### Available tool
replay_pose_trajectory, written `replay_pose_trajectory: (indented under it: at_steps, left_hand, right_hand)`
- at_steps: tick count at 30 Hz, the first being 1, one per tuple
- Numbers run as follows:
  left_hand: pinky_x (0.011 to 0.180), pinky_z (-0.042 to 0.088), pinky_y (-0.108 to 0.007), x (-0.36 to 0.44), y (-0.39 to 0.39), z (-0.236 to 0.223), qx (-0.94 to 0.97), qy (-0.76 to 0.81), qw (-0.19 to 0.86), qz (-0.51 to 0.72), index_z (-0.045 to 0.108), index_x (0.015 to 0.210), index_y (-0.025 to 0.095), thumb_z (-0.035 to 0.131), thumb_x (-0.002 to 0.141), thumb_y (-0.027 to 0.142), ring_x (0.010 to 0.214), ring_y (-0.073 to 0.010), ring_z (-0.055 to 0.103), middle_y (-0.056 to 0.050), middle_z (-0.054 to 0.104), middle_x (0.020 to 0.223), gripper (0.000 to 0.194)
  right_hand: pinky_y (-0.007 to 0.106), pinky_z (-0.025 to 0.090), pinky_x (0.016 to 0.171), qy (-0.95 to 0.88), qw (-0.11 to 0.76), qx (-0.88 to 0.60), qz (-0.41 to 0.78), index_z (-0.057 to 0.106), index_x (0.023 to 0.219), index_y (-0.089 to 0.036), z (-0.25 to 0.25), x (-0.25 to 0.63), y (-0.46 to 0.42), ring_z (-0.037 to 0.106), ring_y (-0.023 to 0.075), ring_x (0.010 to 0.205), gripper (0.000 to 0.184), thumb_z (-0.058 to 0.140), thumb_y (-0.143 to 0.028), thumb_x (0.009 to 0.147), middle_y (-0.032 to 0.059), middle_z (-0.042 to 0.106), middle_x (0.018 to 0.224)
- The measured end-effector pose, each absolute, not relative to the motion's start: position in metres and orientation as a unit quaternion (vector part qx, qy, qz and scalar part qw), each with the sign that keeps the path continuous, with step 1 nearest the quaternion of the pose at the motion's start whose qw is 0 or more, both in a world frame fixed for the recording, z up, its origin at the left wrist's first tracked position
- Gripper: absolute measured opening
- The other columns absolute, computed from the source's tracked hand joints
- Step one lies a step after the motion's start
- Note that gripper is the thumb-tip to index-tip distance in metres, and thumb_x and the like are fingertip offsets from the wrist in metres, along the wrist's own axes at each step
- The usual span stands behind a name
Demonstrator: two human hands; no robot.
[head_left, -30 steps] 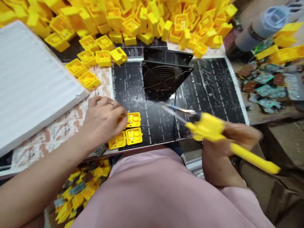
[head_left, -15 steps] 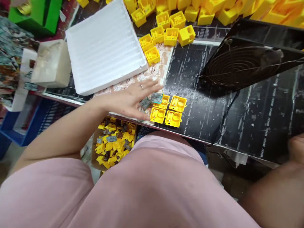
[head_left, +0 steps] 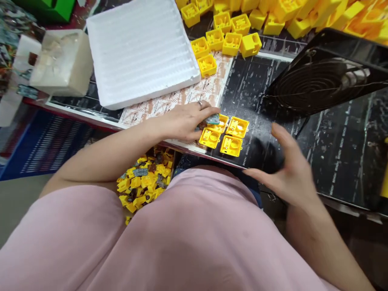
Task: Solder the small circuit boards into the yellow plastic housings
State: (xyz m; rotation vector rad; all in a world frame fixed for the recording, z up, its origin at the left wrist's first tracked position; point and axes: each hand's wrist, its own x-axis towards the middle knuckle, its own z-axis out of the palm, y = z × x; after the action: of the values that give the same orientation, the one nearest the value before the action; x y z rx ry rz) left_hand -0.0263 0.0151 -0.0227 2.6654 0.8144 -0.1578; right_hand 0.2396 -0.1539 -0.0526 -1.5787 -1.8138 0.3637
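Observation:
My left hand (head_left: 190, 121) rests on the bench with its fingers curled around small circuit boards (head_left: 213, 119), most of them hidden under the fingers. One board's edge overlaps a shallow yellow plastic case (head_left: 222, 123). Beside it lie an upper-right yellow case (head_left: 238, 127), a lower-left one (head_left: 209, 138) near my left thumb, and a lower-right one (head_left: 231, 145); their hollow sides face up. My right hand (head_left: 291, 171), slightly blurred, is over the bench's front edge to the right of the cases. Its thumb and fingers are wide apart, with nothing between them.
A white foam tray (head_left: 142, 52) lies behind my left arm. Deeper yellow boxes (head_left: 232, 43) are heaped at the back. A black fan (head_left: 318, 81) stands at right. Below the front edge, a box holds yellow parts (head_left: 145, 182). A whitish container (head_left: 62, 64) sits at left.
My left hand's spread fingers have drawn in around the circuit boards. My right hand has come in from the right edge towards the yellow cases. The view has shifted somewhat.

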Motion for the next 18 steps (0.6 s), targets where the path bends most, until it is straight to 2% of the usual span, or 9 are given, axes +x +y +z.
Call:
replay_pose_trajectory:
  at_steps: [2,5,7,9,12,14,15,16,18]
  left_hand:
    - [0.089,0.052,-0.037,-0.028,0.014,-0.027,0.922,0.326,0.207,-0.009,0.055,0.132,0.017,0.055,0.078,0.036,0.105,-0.0263,0.065,-0.012,0.068,0.119,0.057]
    - [0.077,0.054,-0.032,-0.045,0.015,-0.032,0.856,0.394,0.311,0.125,0.061,0.113,0.017,0.055,0.069,0.032,0.089,-0.0198,0.067,-0.007,0.072,0.099,0.047]
    - [0.069,0.054,-0.030,-0.071,0.013,-0.030,0.786,0.419,0.400,0.215,0.060,0.104,0.018,0.055,0.065,0.031,0.081,-0.0166,0.067,-0.006,0.072,0.095,0.041]
    - [0.063,0.053,-0.030,-0.108,0.005,-0.023,0.708,0.441,0.474,0.284,0.059,0.094,0.018,0.057,0.064,0.032,0.075,-0.0148,0.066,-0.006,0.073,0.091,0.033]
    - [0.067,0.055,-0.033,-0.175,-0.020,-0.005,0.630,0.493,0.489,0.348,0.060,0.090,0.018,0.067,0.067,0.043,0.075,-0.0139,0.066,-0.006,0.073,0.091,0.035]
    - [0.076,0.057,-0.038,-0.216,-0.046,0.009,0.619,0.550,0.452,0.332,0.062,0.103,0.015,0.068,0.071,0.060,0.085,-0.0169,0.068,-0.007,0.074,0.099,0.055]
    - [0.079,0.057,-0.041,-0.233,-0.060,0.014,0.617,0.575,0.440,0.307,0.061,0.109,0.012,0.066,0.071,0.068,0.091,-0.0200,0.069,-0.009,0.074,0.105,0.068]
    - [0.083,0.057,-0.044,-0.248,-0.074,0.017,0.617,0.595,0.436,0.273,0.060,0.115,0.010,0.064,0.071,0.073,0.098,-0.0238,0.069,-0.010,0.073,0.110,0.078]
    - [0.091,0.056,-0.045,-0.272,-0.098,0.014,0.633,0.612,0.435,0.187,0.058,0.125,0.008,0.060,0.073,0.075,0.111,-0.0300,0.067,-0.011,0.071,0.120,0.084]
  right_hand:
    - [0.066,0.040,0.113,-0.767,0.276,-0.572,0.088,0.026,0.157,-0.027,-0.055,0.215,-0.143,0.035,0.0418,0.147,0.109,0.078,-0.068,0.071,0.0211,0.029,0.161]
    - [0.064,0.050,0.103,-0.791,0.239,-0.561,0.055,0.015,0.159,-0.026,-0.065,0.200,-0.131,0.034,0.0439,0.147,0.107,0.075,-0.062,0.078,0.0236,0.020,0.164]
    - [0.053,0.059,0.093,-0.795,0.232,-0.559,0.039,0.019,0.157,-0.025,-0.070,0.201,-0.124,0.046,0.0399,0.140,0.093,0.072,-0.050,0.085,0.0231,0.027,0.161]
    - [0.042,0.062,0.086,-0.812,0.228,-0.536,0.012,0.032,0.152,-0.028,-0.072,0.207,-0.112,0.061,0.0312,0.126,0.073,0.068,-0.038,0.090,0.0173,0.046,0.152]
    - [0.037,0.058,0.094,-0.844,0.220,-0.490,-0.017,0.051,0.139,-0.030,-0.066,0.223,-0.077,0.067,0.0232,0.116,0.051,0.066,-0.038,0.092,0.0090,0.063,0.135]
    - [0.047,0.051,0.106,-0.849,0.215,-0.482,-0.024,0.053,0.138,-0.024,-0.053,0.226,-0.043,0.059,0.0296,0.128,0.058,0.069,-0.049,0.088,0.0151,0.059,0.139]
    - [0.060,0.043,0.110,-0.851,0.210,-0.480,-0.028,0.051,0.141,-0.017,-0.045,0.222,-0.025,0.048,0.0395,0.138,0.074,0.074,-0.055,0.082,0.0230,0.048,0.148]
    - [0.072,0.035,0.110,-0.844,0.181,-0.502,-0.054,0.047,0.145,-0.015,-0.036,0.214,-0.007,0.038,0.0461,0.143,0.088,0.075,-0.064,0.078,0.0256,0.037,0.156]
    - [0.078,0.026,0.109,-0.856,0.132,-0.496,-0.058,0.040,0.151,-0.017,-0.019,0.182,0.025,0.030,0.0471,0.147,0.095,0.069,-0.071,0.078,0.0220,0.031,0.160]
